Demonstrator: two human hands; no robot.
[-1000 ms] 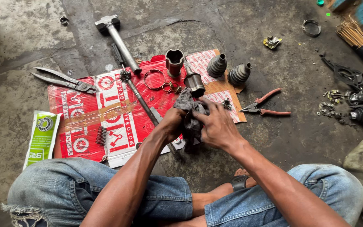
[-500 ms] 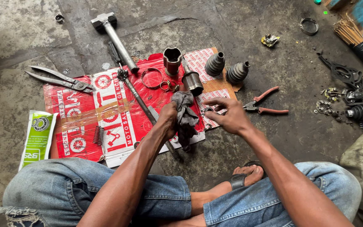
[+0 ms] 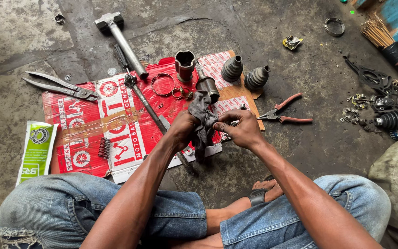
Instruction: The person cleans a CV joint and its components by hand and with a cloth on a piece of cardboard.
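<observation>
At centre frame, a seated person's left hand [image 3: 184,131] and right hand [image 3: 240,130] both gripped a dark greasy rag [image 3: 202,121] held between them, above flattened red-and-white cardboard packaging [image 3: 93,129]. A green-and-white sachet [image 3: 36,150] lay at lower left, red-handled pliers [image 3: 284,113] to the right.

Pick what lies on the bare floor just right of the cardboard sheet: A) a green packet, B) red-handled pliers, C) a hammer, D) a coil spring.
B: the red-handled pliers lie on the concrete beside the cardboard sheet, right of the hands holding the dark rag.
</observation>
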